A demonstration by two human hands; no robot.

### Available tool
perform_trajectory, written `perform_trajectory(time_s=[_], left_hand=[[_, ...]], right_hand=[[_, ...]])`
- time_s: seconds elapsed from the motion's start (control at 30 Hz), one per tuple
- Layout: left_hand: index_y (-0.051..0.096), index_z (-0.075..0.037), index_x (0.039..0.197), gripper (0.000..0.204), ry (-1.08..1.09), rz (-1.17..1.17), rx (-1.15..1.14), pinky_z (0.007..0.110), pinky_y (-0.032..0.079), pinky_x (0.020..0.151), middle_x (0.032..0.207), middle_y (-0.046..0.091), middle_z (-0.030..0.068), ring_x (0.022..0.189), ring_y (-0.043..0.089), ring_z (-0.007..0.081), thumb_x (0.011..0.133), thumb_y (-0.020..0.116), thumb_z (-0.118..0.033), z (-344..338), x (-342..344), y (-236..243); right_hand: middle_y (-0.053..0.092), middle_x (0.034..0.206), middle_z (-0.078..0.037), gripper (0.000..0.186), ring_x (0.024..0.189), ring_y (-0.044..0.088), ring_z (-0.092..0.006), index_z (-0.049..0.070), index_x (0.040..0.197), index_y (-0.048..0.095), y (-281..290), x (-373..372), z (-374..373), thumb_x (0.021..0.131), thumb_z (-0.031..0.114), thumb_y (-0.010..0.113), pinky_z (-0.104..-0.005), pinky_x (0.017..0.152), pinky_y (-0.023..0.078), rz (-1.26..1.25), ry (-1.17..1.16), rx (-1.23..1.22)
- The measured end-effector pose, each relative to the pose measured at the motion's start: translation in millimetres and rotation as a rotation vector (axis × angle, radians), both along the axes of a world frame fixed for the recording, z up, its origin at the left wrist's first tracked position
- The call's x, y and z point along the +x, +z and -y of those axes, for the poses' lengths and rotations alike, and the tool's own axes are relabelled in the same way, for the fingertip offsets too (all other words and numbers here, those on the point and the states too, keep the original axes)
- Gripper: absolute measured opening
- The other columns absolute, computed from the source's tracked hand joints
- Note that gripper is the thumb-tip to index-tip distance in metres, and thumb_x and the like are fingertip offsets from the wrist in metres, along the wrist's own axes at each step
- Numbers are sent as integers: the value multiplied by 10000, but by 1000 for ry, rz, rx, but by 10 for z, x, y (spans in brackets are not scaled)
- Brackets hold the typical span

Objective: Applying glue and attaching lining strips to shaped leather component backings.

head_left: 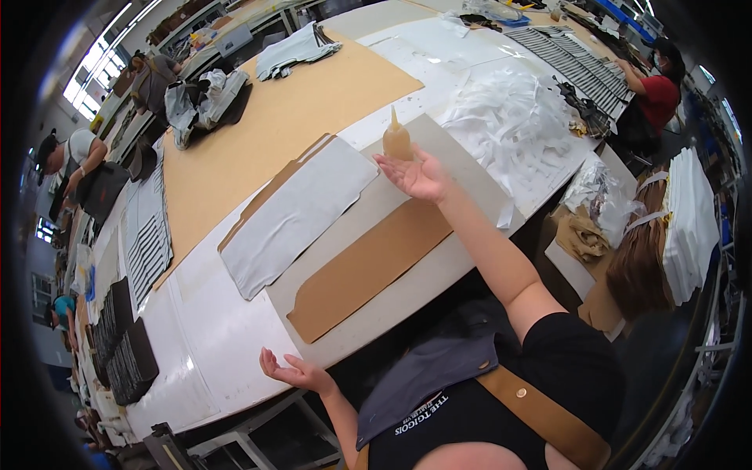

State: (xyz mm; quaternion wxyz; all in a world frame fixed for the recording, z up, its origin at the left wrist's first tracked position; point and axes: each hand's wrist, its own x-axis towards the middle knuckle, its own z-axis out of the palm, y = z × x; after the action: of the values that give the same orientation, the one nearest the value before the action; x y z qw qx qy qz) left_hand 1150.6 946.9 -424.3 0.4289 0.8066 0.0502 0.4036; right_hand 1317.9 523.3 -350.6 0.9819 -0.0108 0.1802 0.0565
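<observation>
My right hand (419,177) reaches over a grey board (478,186), palm turned up and fingers stretched out. Right at its fingertips stands an amber squeeze bottle (397,143) with a pointed nozzle; the fingers hide its base, and no grip around it shows. My left hand (294,370) hovers by the table's near edge, palm up, fingers loosely bent and apart, holding nothing. Between my hands a long brown panel (368,270), like leather, lies flat on the board. Beyond it rests a pale grey panel (301,207), with brown edges showing from beneath its far side.
White strips (513,117) are heaped right of the bottle. A tan sheet (290,117) covers the table's far part, with grey pieces (298,51) on it. Bundled brown and white sheets (662,235) stand at right. Co-workers work at the far right (662,94) and left (78,157).
</observation>
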Motion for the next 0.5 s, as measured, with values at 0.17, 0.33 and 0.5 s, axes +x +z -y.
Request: perform_trajectory(time_s=[0.17, 0.33, 0.5], left_hand=[[465, 19, 1406, 448, -19, -27, -12, 445, 349, 1152, 1440, 489, 164, 1341, 479, 302, 960, 428, 34, 84, 36, 26], [505, 0, 1376, 422, -57, 6, 58, 437, 355, 1135, 1424, 519, 141, 1310, 506, 295, 964, 438, 60, 124, 70, 79], [509, -4, 1373, 417, 0, -39, 41, 435, 350, 1142, 1426, 518, 137, 1318, 503, 284, 968, 437, 67, 78, 31, 105]], right_hand=[[746, 1063, -88, 222, 1015, 725, -246, 26, 1191, 684, 33, -545, 1057, 1070, 165, 562, -344, 891, 568, 11, -485, -1601], [694, 1177, -91, 305, 1150, 610, -293, 88, 1109, 745, -159, -764, 2289, 865, -39, 613, -395, 1012, 477, -379, -863, -2795], [642, 1257, -36, 246, 1228, 550, -270, 148, 1024, 742, -201, -791, 2525, 816, 22, 708, -453, 1061, 404, -419, -511, -3062]])
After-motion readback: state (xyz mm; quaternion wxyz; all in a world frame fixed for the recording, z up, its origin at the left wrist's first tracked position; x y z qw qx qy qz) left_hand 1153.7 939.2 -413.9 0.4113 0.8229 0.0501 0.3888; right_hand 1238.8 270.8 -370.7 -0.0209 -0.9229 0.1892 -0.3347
